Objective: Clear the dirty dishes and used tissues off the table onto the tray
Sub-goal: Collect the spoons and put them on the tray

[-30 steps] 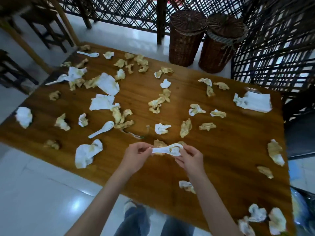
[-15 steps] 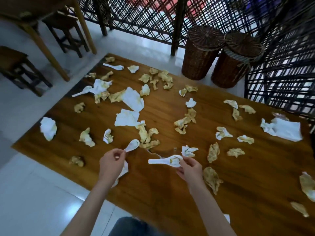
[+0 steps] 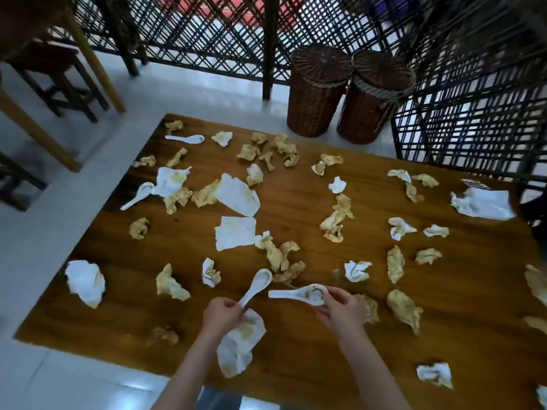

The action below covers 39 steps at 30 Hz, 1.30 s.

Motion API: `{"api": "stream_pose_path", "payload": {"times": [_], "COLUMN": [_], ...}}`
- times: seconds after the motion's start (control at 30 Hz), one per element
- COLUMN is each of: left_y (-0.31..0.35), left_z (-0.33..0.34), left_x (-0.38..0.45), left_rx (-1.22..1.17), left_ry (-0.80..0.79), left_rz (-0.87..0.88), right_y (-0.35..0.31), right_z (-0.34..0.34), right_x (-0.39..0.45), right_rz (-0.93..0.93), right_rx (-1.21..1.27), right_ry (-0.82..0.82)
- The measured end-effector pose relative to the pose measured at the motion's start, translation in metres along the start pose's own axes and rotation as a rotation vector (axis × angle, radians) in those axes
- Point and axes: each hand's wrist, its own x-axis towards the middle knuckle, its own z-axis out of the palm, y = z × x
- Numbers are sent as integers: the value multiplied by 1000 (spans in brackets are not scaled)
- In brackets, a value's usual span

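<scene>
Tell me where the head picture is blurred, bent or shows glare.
Head view: the lattice screen at upper right is smeared by motion blur; the table edges bow outward from wide-angle distortion; glare patches shine on the floor tiles at the bottom; the hands, left and right, and their spoons stay fairly sharp.
</scene>
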Motion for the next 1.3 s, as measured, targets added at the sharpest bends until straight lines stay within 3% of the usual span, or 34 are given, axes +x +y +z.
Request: {"api": "stream_pose_path", "payload": {"times": [0.13,0.4,0.63,1.0,1.3], "left_y": [4,14,24,37,33], "left_z": [-21,-91,-112,-114,-117], "left_x": [-2,-21,-27,-33,-25], "left_rx": [-142,-38,156,220,156], "left_ry": [-13,-83,-207,-125,-22], "left_rz": [-31,207,295,403,364], "right_y": [8,16,6,-8,-13], "right_z": [12,40,69,80,107], "right_x": [-9,-16,-19,-13,-3], "right_rz": [-10,-1,-4,-7,61], "right_rx": [56,79,63,7,-28], "right_ry": [38,44,-95,-300,-368]}}
